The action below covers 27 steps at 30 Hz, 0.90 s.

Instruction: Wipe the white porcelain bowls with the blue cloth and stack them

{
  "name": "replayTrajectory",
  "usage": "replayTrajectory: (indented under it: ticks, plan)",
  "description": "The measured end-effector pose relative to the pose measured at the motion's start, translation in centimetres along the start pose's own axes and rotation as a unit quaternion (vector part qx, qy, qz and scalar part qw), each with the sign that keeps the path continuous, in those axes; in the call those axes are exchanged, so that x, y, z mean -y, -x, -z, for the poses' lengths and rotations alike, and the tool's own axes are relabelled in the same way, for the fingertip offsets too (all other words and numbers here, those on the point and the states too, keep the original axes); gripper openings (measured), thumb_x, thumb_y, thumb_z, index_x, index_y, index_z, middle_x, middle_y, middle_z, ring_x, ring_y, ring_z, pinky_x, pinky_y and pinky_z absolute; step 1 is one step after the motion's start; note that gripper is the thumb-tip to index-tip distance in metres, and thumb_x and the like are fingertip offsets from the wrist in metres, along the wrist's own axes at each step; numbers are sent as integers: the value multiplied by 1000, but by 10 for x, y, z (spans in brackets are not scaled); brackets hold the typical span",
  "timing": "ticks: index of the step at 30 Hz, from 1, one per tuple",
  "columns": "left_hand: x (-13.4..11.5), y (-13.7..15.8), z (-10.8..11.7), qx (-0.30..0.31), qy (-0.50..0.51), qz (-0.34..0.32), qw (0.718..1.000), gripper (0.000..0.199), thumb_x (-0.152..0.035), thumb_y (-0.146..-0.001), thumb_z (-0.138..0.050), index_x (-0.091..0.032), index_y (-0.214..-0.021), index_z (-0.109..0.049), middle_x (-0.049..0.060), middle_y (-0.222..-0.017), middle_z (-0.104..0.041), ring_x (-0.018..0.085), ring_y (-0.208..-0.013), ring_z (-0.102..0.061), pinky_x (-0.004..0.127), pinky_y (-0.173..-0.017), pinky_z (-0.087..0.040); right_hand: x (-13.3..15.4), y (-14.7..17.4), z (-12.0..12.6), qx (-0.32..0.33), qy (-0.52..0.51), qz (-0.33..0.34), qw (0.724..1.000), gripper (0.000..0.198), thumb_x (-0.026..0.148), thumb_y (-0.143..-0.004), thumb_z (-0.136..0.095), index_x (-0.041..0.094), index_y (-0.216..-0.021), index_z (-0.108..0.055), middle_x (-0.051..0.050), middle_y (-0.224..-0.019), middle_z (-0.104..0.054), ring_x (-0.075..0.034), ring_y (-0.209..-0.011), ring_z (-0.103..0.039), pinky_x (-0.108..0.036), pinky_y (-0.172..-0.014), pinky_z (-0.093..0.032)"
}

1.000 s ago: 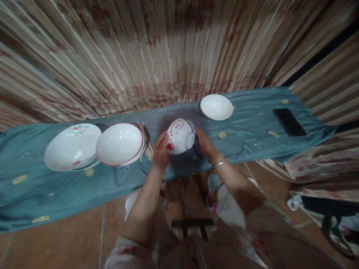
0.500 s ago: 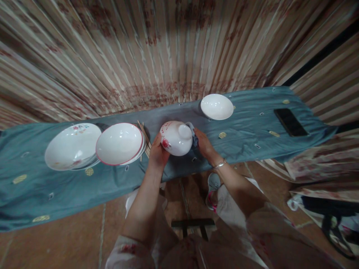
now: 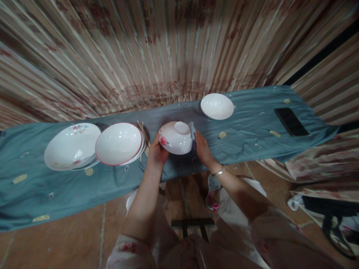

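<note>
A white bowl with red flowers [image 3: 176, 140] is held bottom-up over the middle of the table, its foot ring facing me. My left hand [image 3: 157, 152] grips the bowl's left side, fingers hidden beneath it. On the other side my right hand [image 3: 202, 148] is closed around a bluish-grey cloth [image 3: 192, 130] and presses it to the bowl's right edge. Left of my left hand lie several wooden chopsticks [image 3: 143, 130], partly behind a stack of red-rimmed white plates [image 3: 119, 144].
At the far left stands a stack of large flowered dishes [image 3: 73, 146]. A white bowl [image 3: 217, 106] sits behind my right hand, and a black phone [image 3: 291, 122] lies at the right. A teal patterned cloth [image 3: 92, 201] covers the narrow table; pleated curtains [image 3: 174, 48] hang behind it.
The held bowl has tilted, so its foot ring points more upward. My right hand has shifted slightly with the cloth along the bowl's edge; the other dishes stay put.
</note>
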<state>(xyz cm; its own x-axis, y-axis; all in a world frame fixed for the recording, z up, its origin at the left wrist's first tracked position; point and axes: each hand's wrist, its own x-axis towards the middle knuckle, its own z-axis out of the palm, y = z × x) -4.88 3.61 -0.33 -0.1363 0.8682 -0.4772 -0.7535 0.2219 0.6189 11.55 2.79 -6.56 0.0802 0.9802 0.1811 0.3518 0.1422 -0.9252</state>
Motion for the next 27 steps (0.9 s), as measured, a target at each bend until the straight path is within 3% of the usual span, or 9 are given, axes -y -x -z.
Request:
replayTrajectory:
  ticks: [4, 12, 16, 20, 27]
  plan:
    - [-3, 1, -3, -23, 20, -3, 1000, 38, -15, -102, -36, -14, -119, -70, 7, -93, -80, 19, -115, -69, 34, -108, -50, 12, 11, -2, 13, -47, -41, 998, 67, 56, -100, -32, 11, -149, -46, -14, -155, -49, -22, -146, -43, -42, -125, -31]
    - [-5, 3, -3, -48, 16, -1, 999, 35, -16, -101, -40, -14, -116, -71, 8, -97, -80, 19, -117, -69, 32, -107, -51, 8, 32, -14, 14, -75, -43, 996, 82, 69, -97, -32, 14, -157, -32, -13, -162, -38, -21, -153, -30, -40, -128, -22]
    - [-5, 4, -5, -48, 31, -3, 998, 35, -16, -102, -40, -10, -123, -68, 10, -100, -80, 18, -116, -69, 30, -108, -49, 2, 41, -18, 21, -61, -44, 997, 77, 62, -99, -35, 15, -159, -27, -12, -165, -32, -21, -155, -25, -43, -129, -19]
    - [-7, 5, -7, -53, 39, 2, 998, 34, -15, -102, -40, -8, -122, -67, 10, -101, -79, 17, -117, -69, 30, -111, -48, -3, 51, -23, 20, -10, -22, 999, 71, 53, -102, -34, 14, -159, -23, -13, -166, -27, -23, -154, -27, -47, -128, -25]
    - [-4, -3, 3, -32, 33, -23, 999, 33, -15, -101, -43, -12, -122, -68, 9, -99, -80, 16, -111, -72, 28, -107, -51, -3, 59, -23, 56, 112, 81, 989, 64, 34, -103, -30, 8, -160, -16, -20, -167, -22, -24, -158, -15, -53, -128, -21]
